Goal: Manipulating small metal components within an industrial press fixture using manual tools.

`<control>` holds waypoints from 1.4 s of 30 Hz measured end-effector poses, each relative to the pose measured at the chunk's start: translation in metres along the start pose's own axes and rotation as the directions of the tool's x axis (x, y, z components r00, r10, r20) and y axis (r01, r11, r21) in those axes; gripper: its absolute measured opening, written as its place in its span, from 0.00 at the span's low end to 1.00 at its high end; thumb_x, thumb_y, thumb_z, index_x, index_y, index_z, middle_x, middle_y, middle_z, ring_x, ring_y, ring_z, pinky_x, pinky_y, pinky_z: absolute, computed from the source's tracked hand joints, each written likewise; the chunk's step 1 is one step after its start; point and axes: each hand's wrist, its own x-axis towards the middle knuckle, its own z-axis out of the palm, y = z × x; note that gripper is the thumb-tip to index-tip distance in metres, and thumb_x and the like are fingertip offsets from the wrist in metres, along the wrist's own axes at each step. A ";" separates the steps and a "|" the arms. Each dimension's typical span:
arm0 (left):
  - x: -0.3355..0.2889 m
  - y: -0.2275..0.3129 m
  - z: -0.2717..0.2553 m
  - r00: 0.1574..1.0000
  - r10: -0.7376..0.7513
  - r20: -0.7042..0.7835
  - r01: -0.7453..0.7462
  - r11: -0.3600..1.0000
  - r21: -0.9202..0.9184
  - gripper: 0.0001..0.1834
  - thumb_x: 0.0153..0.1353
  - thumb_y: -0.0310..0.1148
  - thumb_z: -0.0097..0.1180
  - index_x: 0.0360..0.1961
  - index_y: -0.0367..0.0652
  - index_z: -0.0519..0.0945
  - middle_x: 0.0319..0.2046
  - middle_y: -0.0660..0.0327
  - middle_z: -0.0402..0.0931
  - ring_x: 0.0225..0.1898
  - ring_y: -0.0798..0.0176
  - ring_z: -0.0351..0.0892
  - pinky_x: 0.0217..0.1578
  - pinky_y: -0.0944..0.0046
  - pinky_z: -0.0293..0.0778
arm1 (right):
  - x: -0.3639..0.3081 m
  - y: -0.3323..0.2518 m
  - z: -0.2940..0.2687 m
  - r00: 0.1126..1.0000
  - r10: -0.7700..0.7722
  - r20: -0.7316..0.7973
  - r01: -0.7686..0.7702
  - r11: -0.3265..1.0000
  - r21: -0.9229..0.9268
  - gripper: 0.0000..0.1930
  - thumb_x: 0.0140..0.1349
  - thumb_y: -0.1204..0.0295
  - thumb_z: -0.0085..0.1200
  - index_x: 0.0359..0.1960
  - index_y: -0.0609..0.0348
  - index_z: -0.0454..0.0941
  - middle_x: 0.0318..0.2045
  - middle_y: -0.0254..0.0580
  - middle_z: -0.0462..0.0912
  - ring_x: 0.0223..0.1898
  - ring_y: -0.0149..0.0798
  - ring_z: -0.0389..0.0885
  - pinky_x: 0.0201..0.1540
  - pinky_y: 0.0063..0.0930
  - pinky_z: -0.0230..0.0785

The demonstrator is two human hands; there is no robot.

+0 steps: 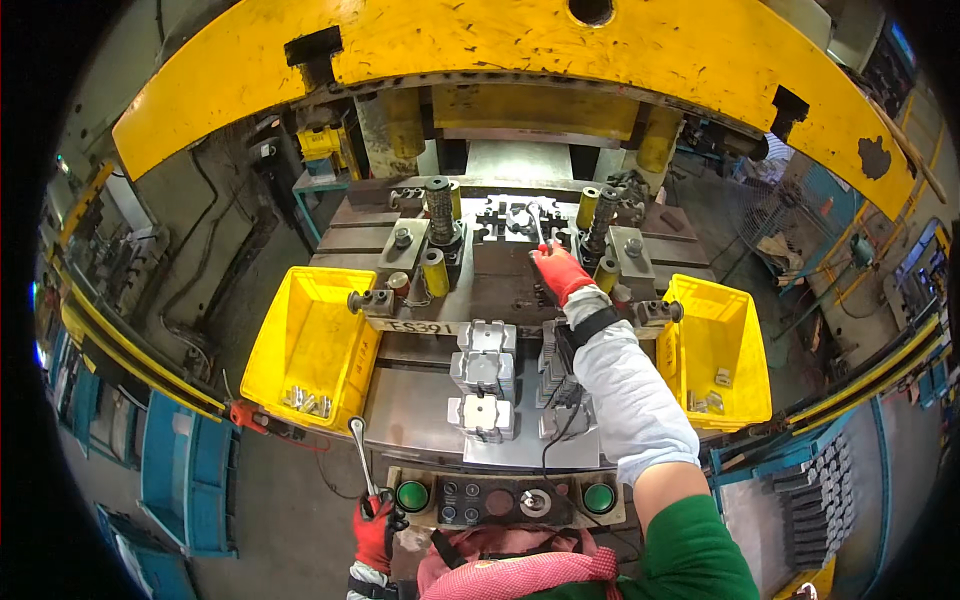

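Observation:
My right hand [562, 272], in a red glove, reaches over the metal die [505, 268] on the press bed. Its fingers are wrapped round a slim metal tool [536, 222] with a small rounded head, which points away from me above the die's bright inner recess. A flat metal piece [520, 220] lies in that recess. Low and left, my gloved left hand [373, 535] is closed round the red handle of a similar long-shanked tool [361, 450]. Its rounded end stands up, apart from the yellow bin [258, 375]. The exact kind of these tools cannot be made out.
Stacks of flat metal parts [483, 372] and darker stacks [556, 385] stand on the front plate. A second yellow bin [745, 350] at right holds small metal pieces. Guide posts [440, 212] flank the die. Green buttons [412, 495] sit on the control panel before me. The yellow press beam [560, 45] spans overhead.

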 end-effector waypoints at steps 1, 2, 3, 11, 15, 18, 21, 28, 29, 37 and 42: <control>-0.001 0.001 0.000 1.000 -0.009 -0.011 0.009 1.000 -0.007 0.15 0.49 0.22 0.53 0.39 0.40 0.67 0.20 0.61 0.70 0.16 0.67 0.70 0.14 0.69 0.68 | 0.004 0.003 -0.001 1.000 -0.022 0.015 0.022 1.000 0.011 0.26 0.51 0.55 0.46 0.47 0.59 0.64 0.35 0.48 0.76 0.39 0.46 0.74 0.41 0.33 0.64; -0.002 0.002 0.001 0.999 -0.036 -0.012 0.036 0.999 0.024 0.14 0.49 0.22 0.53 0.39 0.40 0.68 0.20 0.61 0.70 0.16 0.67 0.70 0.14 0.69 0.68 | 0.007 0.004 -0.001 0.999 -0.030 -0.046 0.032 0.998 0.048 0.25 0.51 0.56 0.46 0.46 0.60 0.65 0.35 0.49 0.76 0.39 0.47 0.74 0.40 0.33 0.64; -0.001 0.005 0.001 0.998 -0.062 -0.012 0.062 0.997 0.055 0.14 0.49 0.23 0.53 0.38 0.40 0.68 0.20 0.61 0.70 0.16 0.67 0.70 0.14 0.68 0.69 | 0.010 0.006 -0.001 0.994 -0.034 -0.107 0.043 0.996 0.083 0.24 0.51 0.56 0.46 0.45 0.60 0.66 0.34 0.50 0.76 0.38 0.47 0.74 0.40 0.32 0.64; 0.012 0.001 0.000 0.997 -0.067 -0.027 0.069 0.992 0.109 0.10 0.50 0.26 0.52 0.36 0.40 0.70 0.17 0.61 0.69 0.15 0.65 0.71 0.13 0.67 0.70 | 0.003 -0.016 0.020 0.997 0.010 -0.076 0.000 0.991 0.133 0.35 0.52 0.56 0.44 0.57 0.65 0.48 0.36 0.57 0.75 0.41 0.53 0.72 0.42 0.37 0.63; 0.016 -0.002 -0.005 0.996 -0.077 -0.048 0.082 0.991 0.105 0.10 0.51 0.26 0.50 0.36 0.39 0.70 0.17 0.60 0.69 0.16 0.63 0.72 0.13 0.64 0.72 | -0.009 -0.001 0.039 0.999 -0.031 -0.015 0.034 0.948 0.317 0.33 0.52 0.56 0.47 0.53 0.69 0.54 0.36 0.46 0.75 0.40 0.46 0.73 0.41 0.32 0.63; 0.018 -0.004 -0.011 0.997 -0.081 -0.006 0.081 0.991 0.111 0.10 0.51 0.27 0.50 0.37 0.40 0.69 0.17 0.61 0.69 0.16 0.64 0.71 0.14 0.65 0.72 | -0.003 0.006 0.017 0.987 -0.029 0.160 -0.019 0.956 0.292 0.24 0.53 0.59 0.47 0.45 0.65 0.61 0.31 0.40 0.74 0.37 0.34 0.72 0.39 0.22 0.63; 0.021 -0.005 -0.009 0.996 -0.089 -0.013 0.090 0.993 0.077 0.12 0.50 0.25 0.51 0.38 0.41 0.69 0.18 0.62 0.69 0.14 0.67 0.69 0.13 0.69 0.69 | 0.012 0.021 0.007 0.984 -0.078 0.158 0.044 0.977 0.207 0.21 0.52 0.59 0.48 0.42 0.62 0.66 0.30 0.41 0.74 0.33 0.35 0.73 0.36 0.25 0.65; 0.013 -0.032 -0.027 0.955 0.250 -0.160 -0.197 0.937 0.289 0.13 0.51 0.27 0.51 0.40 0.42 0.67 0.19 0.65 0.67 0.17 0.71 0.68 0.12 0.69 0.66 | -0.075 -0.002 -0.089 0.985 -0.146 0.090 0.032 0.676 0.736 0.18 0.56 0.64 0.47 0.45 0.60 0.66 0.32 0.36 0.73 0.30 0.29 0.70 0.34 0.23 0.64; 0.010 -0.040 -0.036 0.964 0.164 -0.211 -0.108 0.961 0.256 0.14 0.51 0.28 0.51 0.40 0.43 0.67 0.19 0.66 0.67 0.16 0.71 0.67 0.12 0.70 0.65 | -0.115 -0.006 -0.105 0.985 -0.129 0.111 -0.037 0.472 0.881 0.19 0.57 0.65 0.46 0.49 0.60 0.63 0.34 0.37 0.73 0.30 0.29 0.72 0.32 0.22 0.66; 0.060 -0.103 -0.059 0.921 -0.251 -0.297 0.311 0.934 0.176 0.21 0.45 0.36 0.59 0.38 0.48 0.63 0.18 0.64 0.63 0.12 0.67 0.61 0.09 0.66 0.59 | -0.340 0.280 -0.110 0.473 0.558 -0.682 0.002 0.773 0.634 0.30 0.54 0.62 0.47 0.56 0.60 0.53 0.52 0.48 0.60 0.51 0.40 0.61 0.51 0.33 0.56; 0.103 -0.130 -0.051 0.899 -0.346 -0.268 0.430 0.812 0.395 0.35 0.35 0.45 0.66 0.43 0.43 0.64 0.29 0.55 0.71 0.21 0.56 0.72 0.16 0.54 0.70 | -0.433 0.500 0.031 0.801 0.403 -0.442 -0.353 0.915 0.194 0.33 0.45 0.71 0.58 0.52 0.66 0.56 0.45 0.46 0.68 0.43 0.36 0.66 0.44 0.27 0.61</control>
